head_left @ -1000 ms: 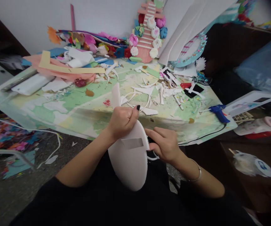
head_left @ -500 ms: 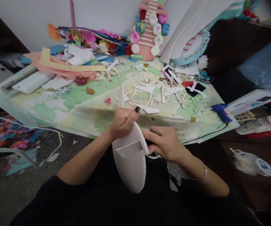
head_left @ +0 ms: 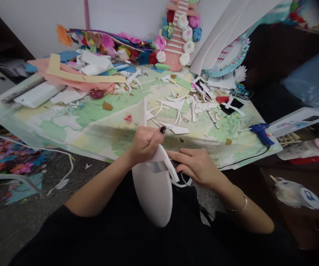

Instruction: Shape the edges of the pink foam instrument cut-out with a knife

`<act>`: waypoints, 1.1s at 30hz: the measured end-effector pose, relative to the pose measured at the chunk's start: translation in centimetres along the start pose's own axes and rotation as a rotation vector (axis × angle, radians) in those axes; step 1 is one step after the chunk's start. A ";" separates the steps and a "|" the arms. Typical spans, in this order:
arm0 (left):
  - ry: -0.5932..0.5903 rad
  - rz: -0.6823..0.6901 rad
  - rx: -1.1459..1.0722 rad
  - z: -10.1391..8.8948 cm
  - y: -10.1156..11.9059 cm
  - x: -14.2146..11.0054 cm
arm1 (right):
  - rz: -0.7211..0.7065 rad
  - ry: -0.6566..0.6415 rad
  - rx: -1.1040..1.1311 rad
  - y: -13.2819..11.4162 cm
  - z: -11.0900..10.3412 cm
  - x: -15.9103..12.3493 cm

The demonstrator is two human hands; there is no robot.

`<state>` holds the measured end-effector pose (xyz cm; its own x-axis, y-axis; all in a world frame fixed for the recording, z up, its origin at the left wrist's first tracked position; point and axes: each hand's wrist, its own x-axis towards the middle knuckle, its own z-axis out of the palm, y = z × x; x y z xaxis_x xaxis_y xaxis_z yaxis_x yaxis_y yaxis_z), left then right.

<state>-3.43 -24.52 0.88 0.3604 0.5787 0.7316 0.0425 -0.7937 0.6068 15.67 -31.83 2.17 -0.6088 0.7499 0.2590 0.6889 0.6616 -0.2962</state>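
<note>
A white foam board piece (head_left: 154, 195) with a rounded lower end hangs upright in front of my black clothes. My left hand (head_left: 145, 146) is closed around its upper part, thumb on the near side. The wide grey blade of a utility knife (head_left: 157, 167) lies across the board's face near the right edge. My right hand (head_left: 196, 166) is closed at that edge, holding the knife; its handle is mostly hidden. Along the edge a narrow foam strip (head_left: 173, 171) stands partly away from the board. A thin white loop (head_left: 185, 181) hangs below my right fingers.
White foam offcuts (head_left: 173, 105) and thin curled strips litter the table (head_left: 98, 122). A blue glue gun (head_left: 261, 133) lies at its right edge, cord trailing. Paper flowers line a pink stair model (head_left: 176, 48) at the back. A white cable (head_left: 32, 149) hangs at left.
The blade has shifted and tilted against the board. My right hand has moved slightly, and the edge strip now stands further from the board. My left hand keeps its hold.
</note>
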 end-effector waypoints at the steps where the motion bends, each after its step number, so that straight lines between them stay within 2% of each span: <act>1: -0.002 0.005 0.000 0.0 0.0 0.0 | 0.004 -0.008 0.011 0.0 0.0 0.0; 15: -0.024 -0.010 -0.078 -0.1 -0.3 0.1 | 0.050 -0.028 0.122 1.3 0.7 -0.2; 17: -0.046 -0.046 -0.111 -0.3 -0.5 0.1 | 0.044 -0.018 0.129 1.4 0.7 -0.2; 19: -0.012 -0.088 -0.118 -0.4 -0.6 -0.1 | 0.039 -0.011 0.109 1.4 0.7 -0.3; 21: 0.164 -0.113 -0.061 -0.3 -1.0 -0.6 | 0.036 -0.005 0.077 1.4 0.8 -0.3; 24: 0.620 -0.197 0.046 0.1 -2.4 -2.0 | 0.021 0.011 0.069 1.6 1.1 -0.4; 25: 0.717 -0.271 0.036 0.2 -2.9 -2.5 | 0.013 0.019 0.079 1.6 1.3 -0.5; 26: 0.696 -0.364 -0.005 0.2 -3.5 -3.0 | 0.003 0.032 0.090 1.7 1.4 -0.5; 27: 0.621 -0.438 -0.086 0.2 -4.1 -3.5 | -0.007 0.048 0.098 1.7 1.5 -0.5; 29: 0.372 -0.526 -0.270 -0.1 -5.0 -4.1 | -0.021 0.089 0.097 1.8 1.7 -0.7; 30: 0.289 -0.543 -0.339 -0.4 -5.3 -4.2 | -0.027 0.108 0.091 1.8 1.8 -0.7; 33: 0.168 -0.614 -0.487 -1.5 -5.6 -4.1 | -0.040 0.139 0.084 1.8 2.0 -1.0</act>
<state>-6.52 -22.18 -5.00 0.2576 0.9369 0.2365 -0.2382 -0.1757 0.9552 16.75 -31.34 -0.44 -0.5709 0.7195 0.3954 0.6259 0.6931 -0.3575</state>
